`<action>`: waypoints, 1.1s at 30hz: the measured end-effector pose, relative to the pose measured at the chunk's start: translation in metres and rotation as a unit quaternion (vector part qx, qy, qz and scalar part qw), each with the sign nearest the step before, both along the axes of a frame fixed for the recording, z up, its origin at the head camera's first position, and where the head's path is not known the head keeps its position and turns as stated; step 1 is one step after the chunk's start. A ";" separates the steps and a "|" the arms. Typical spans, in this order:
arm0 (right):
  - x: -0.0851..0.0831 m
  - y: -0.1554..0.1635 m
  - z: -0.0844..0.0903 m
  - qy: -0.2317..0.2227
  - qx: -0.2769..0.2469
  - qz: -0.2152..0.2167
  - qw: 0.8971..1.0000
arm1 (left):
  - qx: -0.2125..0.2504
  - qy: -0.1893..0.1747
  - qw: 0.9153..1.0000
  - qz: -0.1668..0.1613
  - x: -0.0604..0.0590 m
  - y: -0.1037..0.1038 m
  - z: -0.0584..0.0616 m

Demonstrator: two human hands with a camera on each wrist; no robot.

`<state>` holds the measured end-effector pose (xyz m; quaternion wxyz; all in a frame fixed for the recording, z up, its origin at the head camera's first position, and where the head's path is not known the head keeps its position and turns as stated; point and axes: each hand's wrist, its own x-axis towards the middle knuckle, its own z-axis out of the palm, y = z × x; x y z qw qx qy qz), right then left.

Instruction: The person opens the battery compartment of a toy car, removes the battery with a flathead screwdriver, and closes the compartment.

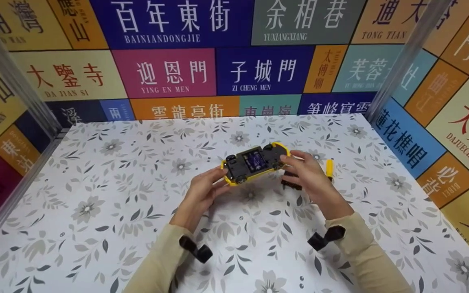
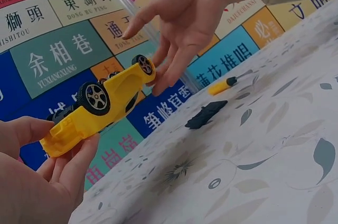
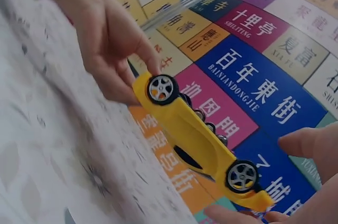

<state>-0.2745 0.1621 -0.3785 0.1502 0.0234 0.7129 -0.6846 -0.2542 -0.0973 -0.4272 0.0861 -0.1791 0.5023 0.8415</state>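
A yellow toy car [image 1: 255, 162] is held upside down above the floral table [image 1: 96, 211], its black underside up and batteries [image 1: 255, 161] showing in an uncovered bay. My left hand [image 1: 217, 180] pinches the car's left end between thumb and fingers; the left wrist view shows this grip on the car [image 2: 100, 110]. My right hand [image 1: 295, 162] meets the other end with nearly straight fingers [image 2: 169, 71], index finger lifted and thumb apart from the body. In the right wrist view the car [image 3: 195, 139] spans between both hands.
A small black cover [image 1: 291, 184] lies on the table under my right hand, also seen in the left wrist view [image 2: 206, 114]. A yellow-handled screwdriver [image 1: 329, 167] lies just right of it. Colourful sign-printed walls [image 1: 165, 73] enclose the table on three sides.
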 end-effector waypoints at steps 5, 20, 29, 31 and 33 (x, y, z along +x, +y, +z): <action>0.002 -0.001 0.002 0.089 0.118 -0.001 0.989 | 0.002 0.000 1.000 -0.003 0.000 0.000 -0.001; 0.005 -0.001 -0.003 0.246 0.245 0.062 0.936 | 0.013 0.001 1.000 -0.013 -0.001 0.001 -0.002; 0.008 0.000 -0.006 0.285 0.282 0.126 0.907 | -0.017 0.015 0.999 -0.036 0.000 0.003 -0.004; 0.008 0.001 -0.007 0.282 0.297 0.137 0.902 | -0.021 0.013 0.999 -0.042 0.001 0.003 -0.004; 0.008 0.001 -0.007 0.275 0.309 0.143 0.899 | -0.022 0.011 0.999 -0.048 0.001 0.004 -0.004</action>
